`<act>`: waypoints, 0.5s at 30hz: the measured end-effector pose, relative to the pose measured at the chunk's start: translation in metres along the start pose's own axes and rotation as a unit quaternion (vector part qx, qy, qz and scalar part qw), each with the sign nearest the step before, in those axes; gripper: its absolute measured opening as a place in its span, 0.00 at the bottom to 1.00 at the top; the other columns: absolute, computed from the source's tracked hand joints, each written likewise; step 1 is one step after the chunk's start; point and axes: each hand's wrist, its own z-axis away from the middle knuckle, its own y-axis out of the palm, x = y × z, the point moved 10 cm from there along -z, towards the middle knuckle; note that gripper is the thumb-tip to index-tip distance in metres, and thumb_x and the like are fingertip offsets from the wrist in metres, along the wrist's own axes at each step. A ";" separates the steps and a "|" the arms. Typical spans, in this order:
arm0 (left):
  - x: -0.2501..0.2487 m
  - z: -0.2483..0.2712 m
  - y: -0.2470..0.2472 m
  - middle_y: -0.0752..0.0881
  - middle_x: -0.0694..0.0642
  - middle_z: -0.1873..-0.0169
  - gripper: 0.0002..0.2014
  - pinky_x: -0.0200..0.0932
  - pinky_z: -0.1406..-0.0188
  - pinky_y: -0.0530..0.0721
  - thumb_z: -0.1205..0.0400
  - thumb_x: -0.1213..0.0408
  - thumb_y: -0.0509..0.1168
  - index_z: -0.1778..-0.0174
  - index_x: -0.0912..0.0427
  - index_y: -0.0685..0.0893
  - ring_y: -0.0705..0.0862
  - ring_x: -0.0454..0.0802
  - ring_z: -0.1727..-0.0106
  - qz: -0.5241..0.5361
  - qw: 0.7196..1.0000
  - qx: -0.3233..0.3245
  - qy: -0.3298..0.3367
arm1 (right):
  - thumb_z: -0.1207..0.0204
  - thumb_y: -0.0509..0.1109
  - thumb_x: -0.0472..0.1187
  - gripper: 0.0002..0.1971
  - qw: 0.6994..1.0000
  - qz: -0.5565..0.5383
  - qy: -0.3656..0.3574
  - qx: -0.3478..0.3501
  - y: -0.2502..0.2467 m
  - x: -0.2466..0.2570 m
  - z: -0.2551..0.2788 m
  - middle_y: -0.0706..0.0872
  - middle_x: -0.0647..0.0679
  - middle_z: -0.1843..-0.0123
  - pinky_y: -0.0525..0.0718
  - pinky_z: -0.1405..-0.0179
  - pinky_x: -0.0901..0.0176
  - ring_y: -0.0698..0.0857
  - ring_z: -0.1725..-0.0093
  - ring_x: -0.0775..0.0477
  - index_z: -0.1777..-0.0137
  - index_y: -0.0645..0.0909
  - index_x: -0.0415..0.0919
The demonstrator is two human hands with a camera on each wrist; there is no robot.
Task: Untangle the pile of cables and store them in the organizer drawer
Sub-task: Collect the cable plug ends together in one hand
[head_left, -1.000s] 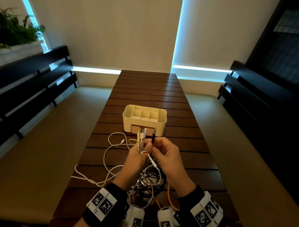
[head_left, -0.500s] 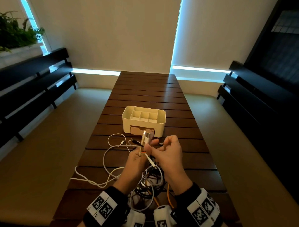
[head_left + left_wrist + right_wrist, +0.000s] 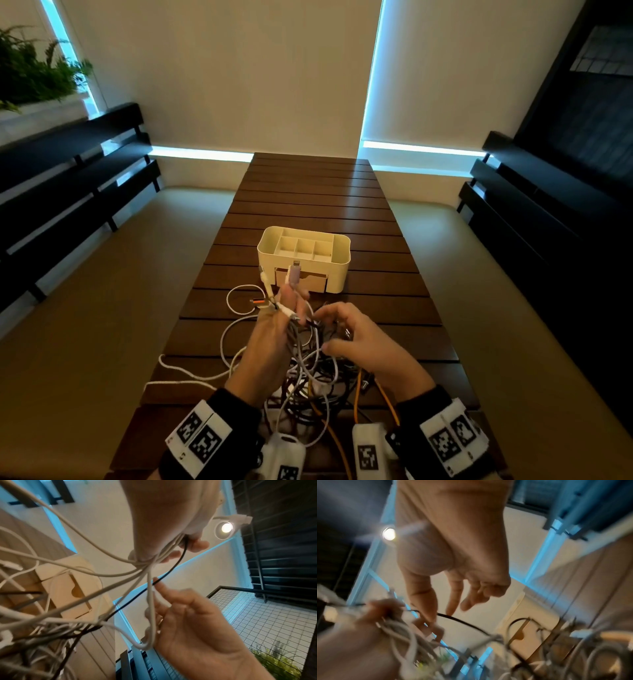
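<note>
Two hands sit at lower centre of the head view, over the cable pile [image 3: 308, 380] on the slatted wooden table [image 3: 308, 192]. Left hand [image 3: 270, 342] is clenched round a bunch of cable ends; plugs stick up out of the fist, among them a pale lilac plug [image 3: 293, 275] and an orange-tipped one [image 3: 257, 303] poking left. Left wrist view confirms: white cables and one black cable [image 3: 173, 568] are gathered in that fist [image 3: 171, 520]. Right hand [image 3: 363, 339] is released, fingers loosely spread beside the bunch; its index fingertip [image 3: 158, 586] is at the black cable. Touching or just short of it: cannot tell. Right wrist view is blurred.

Pile is a mix of white, black and orange cables; white loops trail toward lower left of frame. Cream organizer [image 3: 337, 270] stands just above the hands at frame centre, compartments open on top. Its tan drawer [image 3: 313, 281] faces the hands; shut or ajar, cannot tell.
</note>
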 end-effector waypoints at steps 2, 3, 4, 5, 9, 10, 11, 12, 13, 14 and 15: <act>-0.009 -0.003 0.000 0.80 0.57 0.61 0.28 0.37 0.55 0.84 0.23 0.35 0.54 0.62 0.61 0.78 0.83 0.47 0.57 0.024 0.999 0.015 0.020 | 0.25 0.69 0.41 0.13 0.996 0.074 -0.019 0.047 0.018 -0.001 -0.006 0.79 0.53 0.47 0.77 0.40 0.47 0.77 0.43 0.48 0.54 0.77 0.66; -0.011 -0.005 -0.001 0.78 0.57 0.65 0.34 0.42 0.56 0.84 0.24 0.34 0.56 0.54 0.68 0.79 0.82 0.52 0.59 0.051 0.998 0.017 0.020 | 0.23 0.68 0.43 0.10 0.996 0.070 -0.010 0.058 0.026 -0.005 -0.008 0.82 0.53 0.51 0.78 0.42 0.43 0.80 0.47 0.49 0.58 0.79 0.65; -0.013 -0.008 -0.004 0.75 0.55 0.70 0.37 0.44 0.60 0.84 0.24 0.34 0.56 0.46 0.71 0.78 0.79 0.53 0.65 0.084 0.996 0.010 0.018 | 0.22 0.66 0.44 0.09 0.996 0.063 0.002 0.063 0.033 -0.010 -0.010 0.83 0.51 0.55 0.79 0.43 0.41 0.81 0.51 0.49 0.61 0.79 0.62; -0.017 -0.010 -0.009 0.71 0.53 0.75 0.36 0.42 0.67 0.81 0.25 0.35 0.56 0.49 0.71 0.78 0.76 0.50 0.71 0.113 0.993 -0.001 0.017 | 0.21 0.65 0.44 0.10 0.996 0.066 0.011 0.064 0.037 -0.015 -0.012 0.83 0.50 0.56 0.80 0.44 0.42 0.82 0.53 0.48 0.62 0.79 0.59; -0.052 -0.013 -0.038 0.64 0.45 0.82 0.23 0.34 0.83 0.61 0.23 0.39 0.51 0.75 0.53 0.69 0.61 0.41 0.82 0.156 0.984 -0.056 0.064 | 0.19 0.62 0.44 0.07 0.990 0.140 0.002 0.028 0.028 -0.015 -0.015 0.85 0.45 0.54 0.78 0.52 0.54 0.83 0.53 0.47 0.53 0.82 0.48; -0.062 -0.012 -0.047 0.63 0.45 0.83 0.23 0.35 0.83 0.59 0.22 0.40 0.49 0.76 0.53 0.68 0.60 0.41 0.83 0.160 0.982 -0.069 0.075 | 0.19 0.63 0.44 0.07 0.986 0.168 -0.007 0.002 0.020 -0.013 -0.016 0.85 0.46 0.54 0.78 0.53 0.56 0.83 0.53 0.49 0.50 0.82 0.46; -0.069 -0.010 -0.057 0.63 0.45 0.84 0.24 0.35 0.84 0.58 0.22 0.40 0.49 0.76 0.53 0.68 0.59 0.40 0.83 0.162 0.980 -0.084 0.083 | 0.19 0.63 0.44 0.07 0.983 0.180 -0.025 -0.034 0.010 -0.008 -0.017 0.85 0.48 0.55 0.77 0.53 0.57 0.82 0.54 0.50 0.50 0.83 0.46; -0.077 -0.010 -0.065 0.62 0.45 0.84 0.24 0.35 0.84 0.58 0.22 0.39 0.47 0.77 0.52 0.67 0.58 0.40 0.83 0.164 0.978 -0.091 0.094 | 0.20 0.64 0.44 0.07 0.977 0.188 -0.054 -0.081 0.000 0.001 -0.017 0.84 0.50 0.56 0.77 0.54 0.58 0.81 0.54 0.52 0.50 0.84 0.46; -0.085 -0.009 -0.069 0.62 0.45 0.84 0.25 0.34 0.84 0.58 0.20 0.39 0.46 0.77 0.52 0.67 0.58 0.40 0.83 0.163 0.977 -0.092 0.106 | 0.20 0.65 0.44 0.07 0.967 0.199 -0.088 -0.131 -0.007 0.010 -0.014 0.84 0.52 0.57 0.76 0.54 0.58 0.81 0.55 0.52 0.50 0.84 0.45; -0.092 -0.007 -0.069 0.62 0.45 0.84 0.26 0.34 0.84 0.58 0.18 0.39 0.44 0.76 0.52 0.67 0.58 0.39 0.83 0.162 0.975 -0.088 0.120 | 0.22 0.67 0.43 0.06 0.946 0.235 -0.124 -0.185 -0.013 0.023 -0.009 0.85 0.52 0.58 0.76 0.55 0.57 0.81 0.57 0.52 0.51 0.85 0.45; -0.100 -0.004 -0.070 0.62 0.45 0.84 0.27 0.34 0.84 0.57 0.17 0.40 0.42 0.76 0.52 0.66 0.57 0.40 0.83 0.155 0.974 -0.094 0.136 | 0.24 0.69 0.42 0.05 0.911 0.297 -0.155 -0.240 -0.016 0.035 -0.003 0.86 0.52 0.59 0.77 0.57 0.56 0.82 0.59 0.51 0.53 0.85 0.44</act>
